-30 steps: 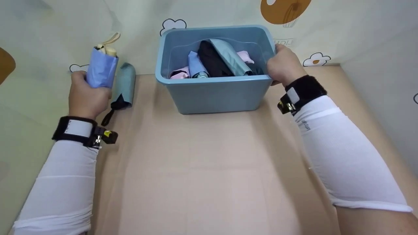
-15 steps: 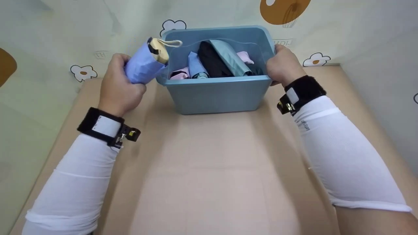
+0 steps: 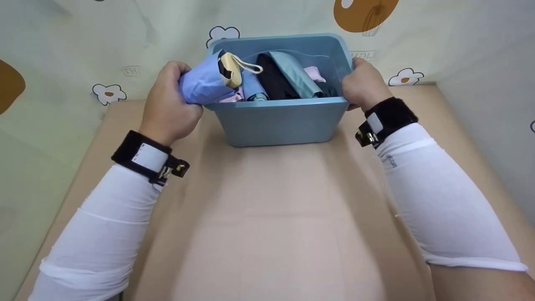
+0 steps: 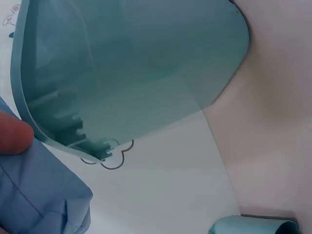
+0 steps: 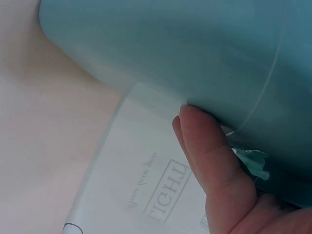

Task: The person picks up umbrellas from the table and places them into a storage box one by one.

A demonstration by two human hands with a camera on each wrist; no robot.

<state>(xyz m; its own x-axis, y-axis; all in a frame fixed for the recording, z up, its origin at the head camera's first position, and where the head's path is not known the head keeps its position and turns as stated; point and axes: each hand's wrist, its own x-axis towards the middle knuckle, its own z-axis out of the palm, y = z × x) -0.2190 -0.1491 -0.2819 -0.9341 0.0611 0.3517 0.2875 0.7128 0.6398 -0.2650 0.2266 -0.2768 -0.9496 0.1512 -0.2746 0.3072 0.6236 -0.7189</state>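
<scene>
My left hand (image 3: 171, 100) grips a folded blue umbrella (image 3: 205, 81) whose cream handle (image 3: 231, 70) and wrist loop point right, over the left rim of a blue-grey plastic bin (image 3: 276, 125). In the left wrist view the umbrella (image 4: 39, 190) overlaps the bin's rim. Several folded umbrellas lie inside the bin: a black one (image 3: 273, 77), a teal one (image 3: 294, 73), a blue one (image 3: 252, 85) and pink ones, partly hidden. My right hand (image 3: 363, 83) holds the bin's right rim, its fingers (image 5: 204, 136) against the outer wall in the right wrist view.
Another folded teal umbrella (image 4: 253, 225) shows at the bottom of the left wrist view; my left hand and arm hide it in the head view. A wall covering with flower prints (image 3: 108, 94) stands right behind the bin, at the beige table's (image 3: 267, 217) back edge.
My left hand has carried the blue umbrella right, from beside the teal one to over the bin's left rim, tipping it from upright toward level. The right hand and bin have stayed put.
</scene>
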